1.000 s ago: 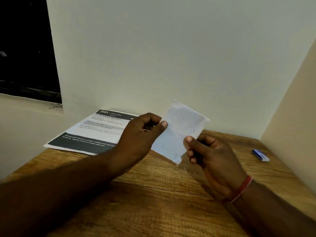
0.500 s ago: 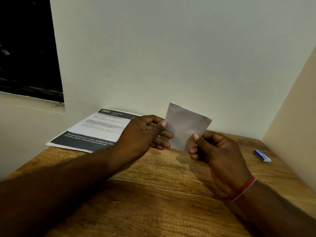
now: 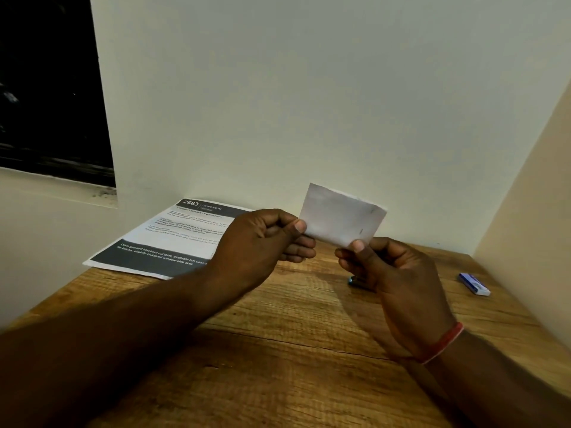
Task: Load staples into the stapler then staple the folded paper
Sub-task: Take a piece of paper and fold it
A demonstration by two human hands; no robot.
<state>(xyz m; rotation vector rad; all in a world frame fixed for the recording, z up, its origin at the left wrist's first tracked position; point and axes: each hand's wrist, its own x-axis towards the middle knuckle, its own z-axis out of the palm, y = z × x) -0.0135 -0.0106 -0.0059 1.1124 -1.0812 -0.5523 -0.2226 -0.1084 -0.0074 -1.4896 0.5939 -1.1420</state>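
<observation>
Both hands (image 3: 259,239) (image 3: 392,273) folded the paper (image 3: 340,219) smaller. Fingers pinch its left and near edges. Stapler (image 3: 355,281) peeks out just under the right hand.

White folded paper (image 3: 341,218) held upright above table.

folded paper (image 3: 341,216) now smaller, turned more level.

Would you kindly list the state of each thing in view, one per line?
Folded paper: held up above the table, pinched by both hands.
Left hand: gripping the paper's left edge.
Right hand: gripping its lower edge.
Printed sheet: lying flat, far left.
Small blue box: lying closed at the right.
</observation>
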